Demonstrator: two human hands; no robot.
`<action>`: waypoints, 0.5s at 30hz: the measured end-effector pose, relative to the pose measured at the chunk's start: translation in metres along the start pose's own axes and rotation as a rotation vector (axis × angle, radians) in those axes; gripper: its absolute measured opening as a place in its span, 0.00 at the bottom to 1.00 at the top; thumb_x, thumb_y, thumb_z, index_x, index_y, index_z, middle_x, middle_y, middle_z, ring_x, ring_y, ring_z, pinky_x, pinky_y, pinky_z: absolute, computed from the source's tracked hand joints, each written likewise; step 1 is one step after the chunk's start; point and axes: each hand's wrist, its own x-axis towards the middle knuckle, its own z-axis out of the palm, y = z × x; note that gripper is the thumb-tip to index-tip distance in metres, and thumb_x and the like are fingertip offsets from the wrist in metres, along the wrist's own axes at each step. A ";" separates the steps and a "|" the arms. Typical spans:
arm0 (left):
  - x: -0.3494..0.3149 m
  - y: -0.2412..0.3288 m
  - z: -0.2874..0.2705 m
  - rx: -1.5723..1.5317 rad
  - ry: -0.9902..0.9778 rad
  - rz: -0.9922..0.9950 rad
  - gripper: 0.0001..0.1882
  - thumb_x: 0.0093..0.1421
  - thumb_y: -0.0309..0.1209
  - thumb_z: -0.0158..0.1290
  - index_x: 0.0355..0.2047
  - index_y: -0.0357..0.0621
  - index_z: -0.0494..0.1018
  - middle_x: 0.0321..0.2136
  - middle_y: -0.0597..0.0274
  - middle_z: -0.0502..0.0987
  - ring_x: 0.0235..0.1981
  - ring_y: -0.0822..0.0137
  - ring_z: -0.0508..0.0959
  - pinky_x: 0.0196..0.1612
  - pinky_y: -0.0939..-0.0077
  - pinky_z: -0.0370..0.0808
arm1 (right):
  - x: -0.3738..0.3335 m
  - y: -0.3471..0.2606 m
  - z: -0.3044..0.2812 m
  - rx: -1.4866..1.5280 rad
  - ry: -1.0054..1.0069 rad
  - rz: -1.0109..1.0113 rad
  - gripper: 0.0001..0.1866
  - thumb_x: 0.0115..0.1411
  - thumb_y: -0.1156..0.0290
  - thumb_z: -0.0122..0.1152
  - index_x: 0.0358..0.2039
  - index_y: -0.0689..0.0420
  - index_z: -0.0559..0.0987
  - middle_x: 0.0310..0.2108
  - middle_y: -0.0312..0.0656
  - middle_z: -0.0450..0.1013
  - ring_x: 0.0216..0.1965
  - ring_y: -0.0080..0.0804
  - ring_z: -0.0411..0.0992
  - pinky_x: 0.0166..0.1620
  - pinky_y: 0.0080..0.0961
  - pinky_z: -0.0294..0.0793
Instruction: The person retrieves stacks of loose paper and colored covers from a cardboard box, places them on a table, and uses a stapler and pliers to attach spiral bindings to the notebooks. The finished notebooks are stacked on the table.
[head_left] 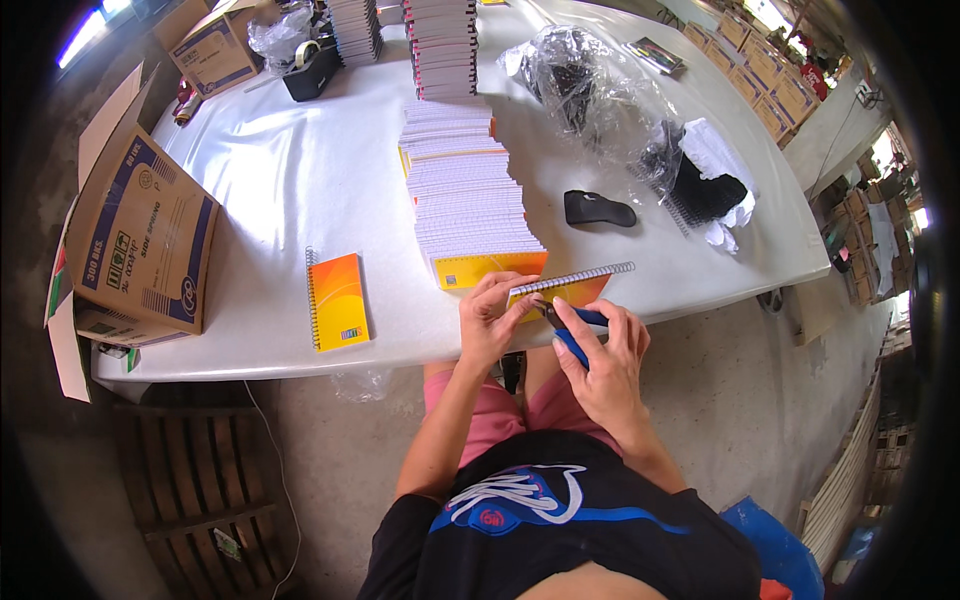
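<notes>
My left hand [488,322] is closed on a spiral notebook [578,291] with an orange and yellow cover, held over the front edge of the table. Its wire coil runs along the top, and a length of it sticks out past the right end. In my right hand [612,372] is a pair of blue-handled pliers [592,317]. The jaws sit close to the coil's left end, by my left fingertips; whether they grip the wire, I cannot tell. Just beyond my left hand, a long row of notebooks [470,215] stretches away from me.
One spiral notebook [338,302] lies flat to the left, near an open cardboard box [150,225]. A black pouch-like object [598,209] and crumpled clear plastic [590,85] are on the right. Tall notebook stacks [440,45] and a tape dispenser [311,72] stand farther back.
</notes>
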 end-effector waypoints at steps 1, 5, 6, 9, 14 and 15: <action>0.000 0.001 0.000 -0.020 -0.003 -0.017 0.12 0.49 0.21 0.61 0.36 0.39 0.79 0.31 0.56 0.78 0.34 0.64 0.76 0.40 0.77 0.71 | 0.000 -0.001 -0.001 -0.016 -0.004 0.001 0.23 0.57 0.59 0.57 0.55 0.38 0.72 0.45 0.40 0.62 0.48 0.39 0.60 0.53 0.41 0.53; -0.002 -0.002 0.001 0.023 0.027 0.068 0.13 0.48 0.21 0.61 0.36 0.39 0.78 0.32 0.55 0.78 0.34 0.63 0.77 0.39 0.77 0.72 | 0.004 -0.005 -0.006 -0.018 -0.017 -0.009 0.23 0.57 0.60 0.57 0.55 0.38 0.72 0.45 0.40 0.62 0.48 0.39 0.60 0.53 0.41 0.53; -0.002 -0.002 0.003 0.017 0.071 0.078 0.13 0.48 0.21 0.61 0.37 0.39 0.78 0.32 0.55 0.78 0.34 0.63 0.77 0.39 0.76 0.72 | 0.005 -0.006 -0.007 -0.016 -0.015 -0.013 0.23 0.57 0.60 0.57 0.55 0.38 0.72 0.45 0.40 0.62 0.48 0.39 0.60 0.53 0.41 0.53; -0.003 -0.005 0.003 0.100 0.118 0.164 0.15 0.46 0.21 0.61 0.37 0.40 0.78 0.32 0.57 0.79 0.33 0.64 0.77 0.39 0.76 0.71 | 0.008 -0.007 -0.012 -0.001 -0.017 -0.024 0.23 0.57 0.60 0.57 0.55 0.38 0.72 0.45 0.40 0.63 0.48 0.39 0.61 0.53 0.42 0.53; -0.001 -0.002 -0.002 0.276 0.094 0.293 0.17 0.43 0.21 0.61 0.37 0.43 0.79 0.31 0.61 0.80 0.30 0.67 0.78 0.41 0.75 0.67 | 0.012 -0.007 -0.014 0.005 -0.052 -0.037 0.23 0.57 0.59 0.57 0.55 0.37 0.72 0.44 0.41 0.64 0.47 0.38 0.61 0.52 0.41 0.54; -0.001 -0.002 -0.003 0.302 0.086 0.304 0.17 0.43 0.21 0.60 0.37 0.43 0.79 0.31 0.60 0.81 0.31 0.67 0.78 0.43 0.73 0.67 | 0.013 -0.007 -0.014 -0.002 -0.063 -0.042 0.23 0.57 0.59 0.57 0.55 0.38 0.72 0.43 0.40 0.64 0.47 0.38 0.61 0.51 0.41 0.55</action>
